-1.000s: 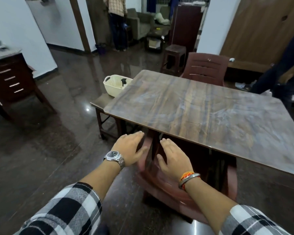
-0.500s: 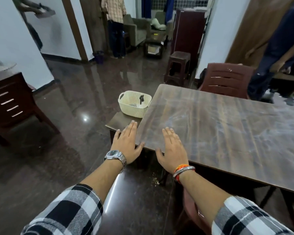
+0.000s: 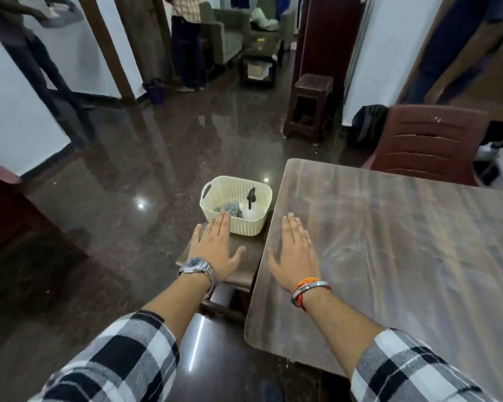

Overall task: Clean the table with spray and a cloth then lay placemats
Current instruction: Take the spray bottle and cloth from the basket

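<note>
Head view: cream basket (image 3: 235, 208) just left of the worktop (image 3: 389, 256), holding spray bottle (image 3: 251, 202) and cloth (image 3: 229, 208). Left hand (image 3: 215, 250) before basket, right hand (image 3: 295, 256) over worktop, fingers spread, empty.

Your surface (image 3: 404, 256) looks like smooth wood-grain laminate with a hazy, streaky sheen. The basket (image 3: 238, 227) is cream slotted plastic, pretty matt, with crumpled grey cloth (image 3: 230, 209) inside. The floor (image 3: 145, 169) is dark polished stone, mirror glossy. You've got a shiny metal watch (image 3: 197, 266), and your sleeves (image 3: 122, 358) are soft checked fabric.
</note>
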The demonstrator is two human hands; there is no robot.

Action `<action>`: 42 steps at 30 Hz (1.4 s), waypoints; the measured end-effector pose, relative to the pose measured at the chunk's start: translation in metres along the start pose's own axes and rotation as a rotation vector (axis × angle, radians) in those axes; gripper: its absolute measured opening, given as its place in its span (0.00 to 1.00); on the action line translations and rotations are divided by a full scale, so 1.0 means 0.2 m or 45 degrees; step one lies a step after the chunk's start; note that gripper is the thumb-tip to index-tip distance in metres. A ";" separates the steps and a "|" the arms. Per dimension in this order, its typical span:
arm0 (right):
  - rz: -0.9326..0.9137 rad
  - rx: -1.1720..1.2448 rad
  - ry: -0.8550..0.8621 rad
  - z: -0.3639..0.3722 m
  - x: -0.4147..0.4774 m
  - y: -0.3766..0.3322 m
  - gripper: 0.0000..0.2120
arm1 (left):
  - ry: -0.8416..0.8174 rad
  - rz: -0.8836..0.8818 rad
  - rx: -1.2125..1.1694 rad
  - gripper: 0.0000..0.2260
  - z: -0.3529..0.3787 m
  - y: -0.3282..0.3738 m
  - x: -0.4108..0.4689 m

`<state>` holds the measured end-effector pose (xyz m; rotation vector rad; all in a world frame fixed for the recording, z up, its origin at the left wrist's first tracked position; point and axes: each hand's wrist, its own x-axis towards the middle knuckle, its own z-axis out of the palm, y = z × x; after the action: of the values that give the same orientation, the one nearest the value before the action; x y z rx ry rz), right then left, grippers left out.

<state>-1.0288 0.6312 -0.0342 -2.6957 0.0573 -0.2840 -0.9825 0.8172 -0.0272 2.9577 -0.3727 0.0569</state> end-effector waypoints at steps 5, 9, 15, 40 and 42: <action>0.091 0.109 -0.066 0.19 0.40 -0.07 0.35 | -0.056 0.008 -0.085 0.40 0.07 -0.12 0.41; 0.203 0.220 -0.122 0.43 0.71 -0.12 0.35 | -0.114 0.059 -0.075 0.40 0.21 -0.27 0.74; 0.633 0.275 -0.137 0.84 1.20 -0.18 0.30 | -0.301 0.197 -0.078 0.40 0.42 -0.56 1.16; 0.015 -0.180 -0.975 0.87 2.02 0.00 0.10 | -0.773 0.238 -0.640 0.51 0.73 -0.73 1.84; -0.166 -0.109 -1.022 0.73 2.11 -0.09 0.15 | -0.770 0.231 -0.819 0.43 0.70 -0.70 1.83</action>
<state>-0.5864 0.6722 -0.0771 -2.6940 -0.3479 0.7800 -0.5899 0.8392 -0.1657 2.2368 -0.5938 -0.7895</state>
